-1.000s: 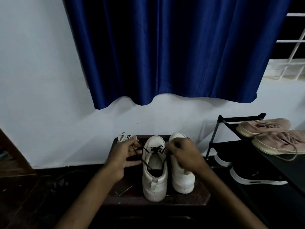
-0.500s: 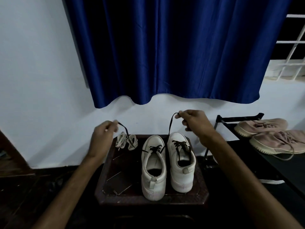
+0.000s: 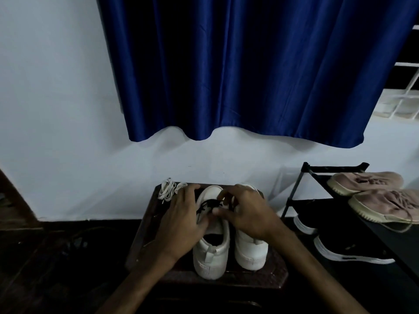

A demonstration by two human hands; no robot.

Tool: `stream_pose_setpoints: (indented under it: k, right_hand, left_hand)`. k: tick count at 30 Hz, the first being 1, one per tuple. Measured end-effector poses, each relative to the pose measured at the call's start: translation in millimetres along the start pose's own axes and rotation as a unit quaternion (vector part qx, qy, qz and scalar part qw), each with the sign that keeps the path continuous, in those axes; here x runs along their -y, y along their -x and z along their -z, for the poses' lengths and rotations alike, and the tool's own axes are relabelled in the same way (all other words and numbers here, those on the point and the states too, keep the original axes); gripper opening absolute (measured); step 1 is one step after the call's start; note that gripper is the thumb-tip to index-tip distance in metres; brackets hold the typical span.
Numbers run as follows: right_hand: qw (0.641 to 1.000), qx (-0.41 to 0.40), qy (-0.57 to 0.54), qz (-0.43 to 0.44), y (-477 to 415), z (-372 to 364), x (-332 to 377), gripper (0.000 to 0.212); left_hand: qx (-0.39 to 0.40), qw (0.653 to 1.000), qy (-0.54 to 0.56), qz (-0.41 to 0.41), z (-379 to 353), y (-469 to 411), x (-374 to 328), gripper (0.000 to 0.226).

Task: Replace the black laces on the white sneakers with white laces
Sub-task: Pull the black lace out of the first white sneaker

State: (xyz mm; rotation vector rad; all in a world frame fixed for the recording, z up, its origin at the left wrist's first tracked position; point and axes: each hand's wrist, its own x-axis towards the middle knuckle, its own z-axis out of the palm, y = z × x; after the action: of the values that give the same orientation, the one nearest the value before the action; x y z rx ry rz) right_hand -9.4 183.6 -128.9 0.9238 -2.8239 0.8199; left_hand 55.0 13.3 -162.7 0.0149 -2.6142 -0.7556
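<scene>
Two white sneakers side by side on a small dark counter (image 3: 145,232), heels toward the camera, toes near the far edge by the wall. Left hand (image 3: 181,223) draped over the left sneaker (image 3: 212,252), grip pinched together on the black lace (image 3: 209,203) bunched at the eyelets. Right hand (image 3: 247,214) across the right sneaker (image 3: 250,250), reaching over to the same lace; fingers curled at it, though whether actually clamped on it cannot be told. White laces (image 3: 167,191) coiled just beyond and left of the left grip, at the counter's far-left corner, close to the edge. Bare counter left of the left grip; little room behind the heels before the near edge. Right of the right grip, a black rack (image 3: 297,189) with pink shoes (image 3: 371,191) on top, black shoes (image 3: 349,250) below. Blue curtain (image 3: 238,71) hanging above, well clear of both hands.
</scene>
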Motion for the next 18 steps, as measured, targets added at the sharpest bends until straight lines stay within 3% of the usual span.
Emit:
stream_pose_setpoints:
  k: [4,7,11,18]
  right_hand:
    - [0.992,-0.041,0.111,-0.047,17.9,-11.2,-0.5,0.033]
    - [0.981,-0.058,0.160,-0.092,25.0,-14.8,2.0,0.035]
    - [0.982,-0.073,0.145,-0.099,29.2,-33.3,12.1,0.033]
    - [0.969,-0.190,0.133,-0.084,31.7,-57.3,5.0,0.027]
  left_hand:
    - [-0.006,0.996,-0.054,-0.066,-7.5,-0.1,-1.8,0.035]
    - [-0.014,0.989,-0.104,-0.100,-12.8,0.9,0.1,0.029]
    - [-0.009,0.985,-0.151,-0.085,-16.3,-9.3,-0.8,0.026]
    - [-0.024,0.977,-0.198,-0.073,-16.7,-16.5,-5.0,0.019]
